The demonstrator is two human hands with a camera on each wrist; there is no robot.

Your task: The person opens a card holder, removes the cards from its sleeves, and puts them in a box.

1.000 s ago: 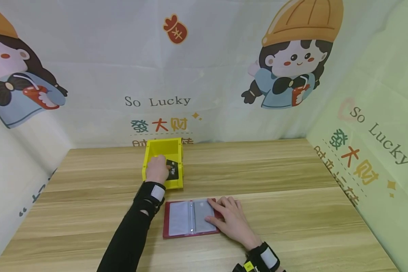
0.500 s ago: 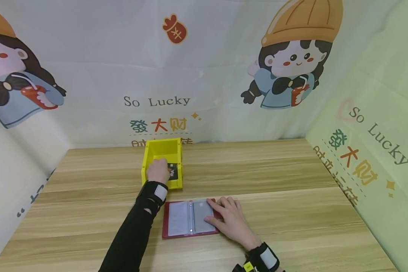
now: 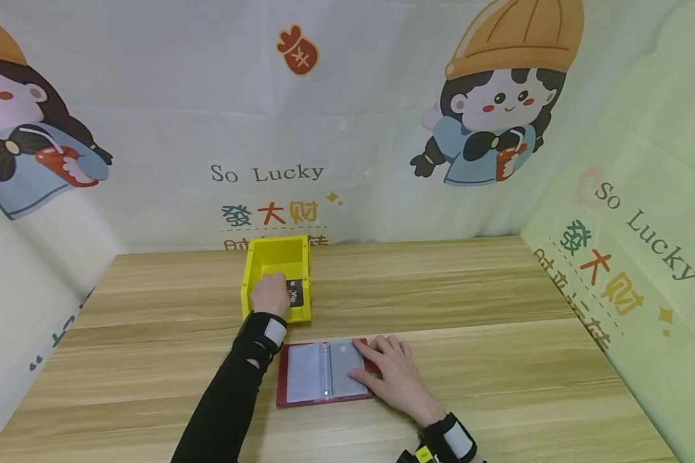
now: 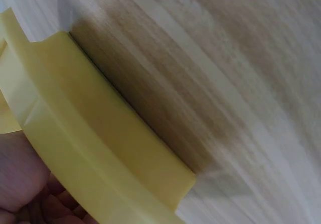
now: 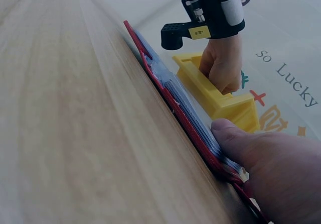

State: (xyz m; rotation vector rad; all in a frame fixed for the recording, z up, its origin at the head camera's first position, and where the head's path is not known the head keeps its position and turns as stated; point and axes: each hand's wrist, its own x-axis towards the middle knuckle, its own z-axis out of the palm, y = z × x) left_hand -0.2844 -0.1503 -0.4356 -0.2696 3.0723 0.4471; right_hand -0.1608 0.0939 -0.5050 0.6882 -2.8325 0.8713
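Card point(image 3: 296, 293) part-covered, left fingers point(image 4: 59, 206) shadowed, hold unclear

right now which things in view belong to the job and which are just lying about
Likely the job:
yellow bin
black "Vip" card
red-covered album
left hand
right hand

Just surroundings:
wooden table
printed backdrop

Bin point(image 3: 279, 252) in all 3 POVs
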